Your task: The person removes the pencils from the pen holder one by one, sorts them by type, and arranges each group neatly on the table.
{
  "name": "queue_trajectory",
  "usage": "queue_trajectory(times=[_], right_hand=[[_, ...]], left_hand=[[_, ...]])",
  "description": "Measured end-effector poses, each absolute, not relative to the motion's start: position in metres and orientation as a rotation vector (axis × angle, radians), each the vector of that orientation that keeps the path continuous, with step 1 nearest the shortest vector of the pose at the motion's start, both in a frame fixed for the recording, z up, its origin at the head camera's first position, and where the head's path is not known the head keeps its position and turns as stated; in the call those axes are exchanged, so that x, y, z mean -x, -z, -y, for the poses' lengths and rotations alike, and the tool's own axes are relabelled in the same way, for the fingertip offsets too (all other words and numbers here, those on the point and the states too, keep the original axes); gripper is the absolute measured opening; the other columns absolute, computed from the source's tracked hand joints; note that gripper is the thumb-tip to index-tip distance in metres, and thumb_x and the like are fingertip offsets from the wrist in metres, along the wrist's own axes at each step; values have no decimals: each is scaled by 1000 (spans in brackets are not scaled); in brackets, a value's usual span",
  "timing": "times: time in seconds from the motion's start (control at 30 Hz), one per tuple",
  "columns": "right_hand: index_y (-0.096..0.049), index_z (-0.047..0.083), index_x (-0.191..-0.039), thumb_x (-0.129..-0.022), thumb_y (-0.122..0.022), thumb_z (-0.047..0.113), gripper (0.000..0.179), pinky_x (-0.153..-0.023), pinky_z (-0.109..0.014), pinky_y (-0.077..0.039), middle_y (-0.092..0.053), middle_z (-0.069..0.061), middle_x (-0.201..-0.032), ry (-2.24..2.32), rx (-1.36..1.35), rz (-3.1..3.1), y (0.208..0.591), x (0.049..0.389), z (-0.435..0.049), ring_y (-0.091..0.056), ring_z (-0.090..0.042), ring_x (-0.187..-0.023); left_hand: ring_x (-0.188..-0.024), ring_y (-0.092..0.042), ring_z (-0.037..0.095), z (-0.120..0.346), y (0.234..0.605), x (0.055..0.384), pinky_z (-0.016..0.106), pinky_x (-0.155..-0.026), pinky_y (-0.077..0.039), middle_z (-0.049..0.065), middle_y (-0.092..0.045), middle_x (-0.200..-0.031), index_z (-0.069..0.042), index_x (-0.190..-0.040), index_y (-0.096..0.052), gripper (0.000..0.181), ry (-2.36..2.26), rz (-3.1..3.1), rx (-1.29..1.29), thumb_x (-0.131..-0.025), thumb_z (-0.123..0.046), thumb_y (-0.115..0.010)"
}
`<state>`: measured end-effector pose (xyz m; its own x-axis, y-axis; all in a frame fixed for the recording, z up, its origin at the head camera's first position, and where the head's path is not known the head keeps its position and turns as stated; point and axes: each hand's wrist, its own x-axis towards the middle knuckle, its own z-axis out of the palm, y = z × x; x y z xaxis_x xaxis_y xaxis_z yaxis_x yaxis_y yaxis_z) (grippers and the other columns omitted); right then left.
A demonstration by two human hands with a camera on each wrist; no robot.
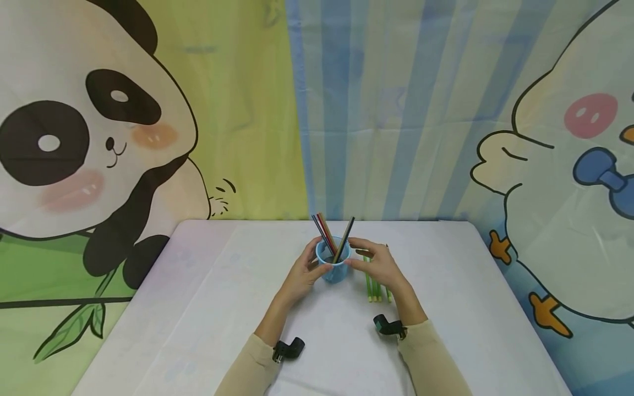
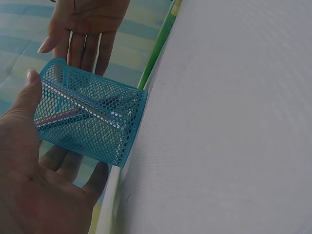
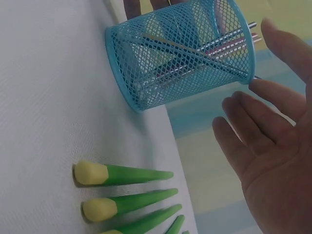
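A blue mesh pencil cup [image 1: 334, 273] stands upright at the middle of the table, with several dark, red and yellowish pencils [image 1: 324, 231] leaning in it. My left hand [image 1: 300, 276] holds the cup from the left, thumb near the rim and fingers curled behind the mesh [image 2: 87, 114]. On the other side is my right hand [image 1: 378, 264], its thumb and forefinger close to the rim and its other fingers loosely extended. Whether the right fingertips touch the cup, I cannot tell. Whether the cup's base rests fully on the table is also unclear.
Several green sticks with pale yellow ends [image 3: 139, 174] lie side by side on the white table [image 1: 208, 308], right of the cup and partly under my right hand. Behind the table's far edge hangs a printed curtain [image 1: 386, 110].
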<state>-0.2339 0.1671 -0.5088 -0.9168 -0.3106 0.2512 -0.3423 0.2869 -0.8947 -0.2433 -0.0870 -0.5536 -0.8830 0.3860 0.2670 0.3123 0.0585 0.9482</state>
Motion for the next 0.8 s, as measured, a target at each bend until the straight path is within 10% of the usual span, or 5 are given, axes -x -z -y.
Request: queue_trajectory(times=[0.47, 0.8], right_hand=[[-54, 4, -150, -91, -81, 12, 65, -113, -63, -45, -56, -19, -152, -1781, -685, 2428, 520, 235, -158, -52, -43, -141], [-50, 8, -153, -88, -85, 14, 74, -112, -55, -49, -56, -19, -151, -1842, -668, 2414, 524, 236, -151, -54, -42, -139]], left_hand=[[-151, -42, 32, 89, 549, 242, 55, -123, -37, 5, -47, -162, -32, -164, -30, 82, -1971, -2273, -686, -97, -29, -76], [-149, -45, 36, 96, 538, 249, 55, -120, -41, 19, -46, -160, -11, -161, -35, 68, -2067, -2357, -639, -103, -25, -68]])
